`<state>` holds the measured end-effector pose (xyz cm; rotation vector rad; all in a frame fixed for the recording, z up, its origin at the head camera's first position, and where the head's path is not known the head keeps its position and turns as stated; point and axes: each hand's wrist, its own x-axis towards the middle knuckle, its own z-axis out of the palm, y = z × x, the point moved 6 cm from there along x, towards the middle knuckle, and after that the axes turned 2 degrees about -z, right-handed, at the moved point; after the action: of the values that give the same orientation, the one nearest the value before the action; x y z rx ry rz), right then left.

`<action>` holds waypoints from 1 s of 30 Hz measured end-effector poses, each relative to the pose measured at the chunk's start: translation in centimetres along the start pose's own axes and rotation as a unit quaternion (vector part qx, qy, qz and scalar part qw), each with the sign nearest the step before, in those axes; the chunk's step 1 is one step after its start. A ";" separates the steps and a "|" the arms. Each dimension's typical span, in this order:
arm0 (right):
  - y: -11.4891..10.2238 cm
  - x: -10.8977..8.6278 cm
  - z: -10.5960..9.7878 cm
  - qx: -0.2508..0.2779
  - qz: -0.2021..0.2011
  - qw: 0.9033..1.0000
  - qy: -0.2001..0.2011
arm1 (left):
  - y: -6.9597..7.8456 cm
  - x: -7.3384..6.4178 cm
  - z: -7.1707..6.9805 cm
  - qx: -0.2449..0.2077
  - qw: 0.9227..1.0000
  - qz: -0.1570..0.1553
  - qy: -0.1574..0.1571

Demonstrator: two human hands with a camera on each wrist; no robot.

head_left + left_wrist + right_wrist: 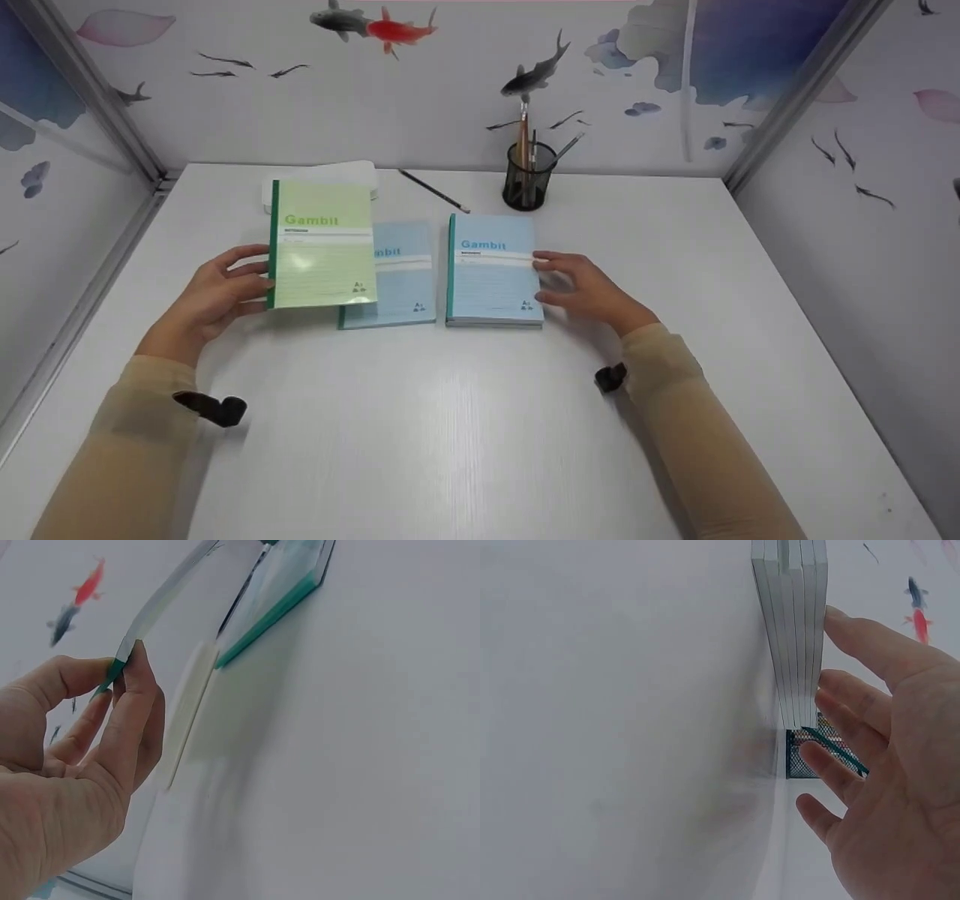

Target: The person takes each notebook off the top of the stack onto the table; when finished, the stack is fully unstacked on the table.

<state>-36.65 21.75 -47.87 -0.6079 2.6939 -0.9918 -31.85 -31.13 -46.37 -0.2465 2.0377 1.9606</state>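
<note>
My left hand (214, 292) pinches the green-spined edge of a light green notebook (322, 262), thumb on one face and fingers on the other. In the left wrist view this notebook (154, 611) is raised above the table and seen nearly edge-on. It covers part of a blue notebook (405, 292) lower down. A stack of blue notebooks (491, 277) stands just to the right. Beside that stack is my right hand (581, 292), its loosely spread fingertips at the right edge. The right wrist view shows the stacked page edges (795, 637) close to the thumb and fingers.
Behind the green notebook lies a white flat object (337, 172). A dark pencil (435, 191) rests near the back edge, and a black mesh pen holder (517, 187) with brushes and pencils stands to its right. Printed panels enclose the white table (450, 435) at back and sides.
</note>
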 end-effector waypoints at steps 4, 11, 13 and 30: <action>-0.1 0.0 -0.1 -0.001 0.006 1.000 -0.004 | -0.9 -0.6 -2.3 0.003 1.000 -0.008 0.006; -0.3 0.0 -0.2 0.001 0.005 1.000 -0.003 | -1.8 -0.9 -4.7 0.058 0.998 -0.029 0.019; -0.2 0.0 -0.1 0.000 0.007 1.000 -0.004 | -2.0 -0.9 -5.1 0.082 0.996 -0.037 0.020; -0.3 0.0 -0.1 -0.028 -0.021 0.999 -0.001 | -2.4 -1.3 -6.3 0.283 0.957 -0.017 0.061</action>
<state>-36.61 21.58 -47.64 -0.6781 2.7257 -0.9263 -30.49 -37.65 -48.05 -0.2696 2.5467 1.2866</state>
